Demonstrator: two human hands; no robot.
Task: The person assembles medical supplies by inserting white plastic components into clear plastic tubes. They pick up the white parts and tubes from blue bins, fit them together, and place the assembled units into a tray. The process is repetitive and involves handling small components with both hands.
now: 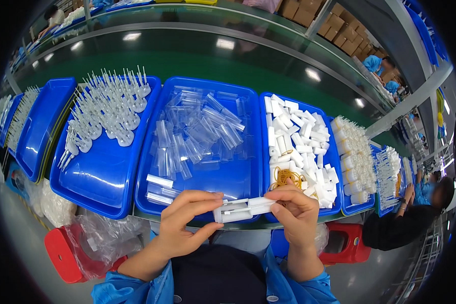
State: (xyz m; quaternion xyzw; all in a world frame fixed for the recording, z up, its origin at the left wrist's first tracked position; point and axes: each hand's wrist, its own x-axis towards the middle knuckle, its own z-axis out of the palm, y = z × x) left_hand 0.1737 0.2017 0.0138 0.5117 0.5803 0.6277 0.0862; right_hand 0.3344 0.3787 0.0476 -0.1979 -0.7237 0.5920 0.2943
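Observation:
Close in front of my body, both hands grip a small bundle of white plastic pieces [238, 215]. My left hand [185, 221] pinches its left end, where a clear part shows, between thumb and fingers. At the right end, my right hand [298, 213] holds white rectangular pieces with thumb and fingertips closed. Just beyond my left hand lie clear plastic sleeves [220, 121] in a blue tray [207, 177]. Past my right hand, white rectangular pieces [303, 133] fill another blue tray [263, 126], with tan rubber bands [289, 177] on top.
White parts with thin stems [109, 104] stand in a blue tray [93, 190] at left. Wrapped white bundles [356, 157] are stacked at right. Red stools [61, 253] sit below the table. A co-worker [400, 220] works at far right. Green conveyor belt [187, 53] runs behind the trays.

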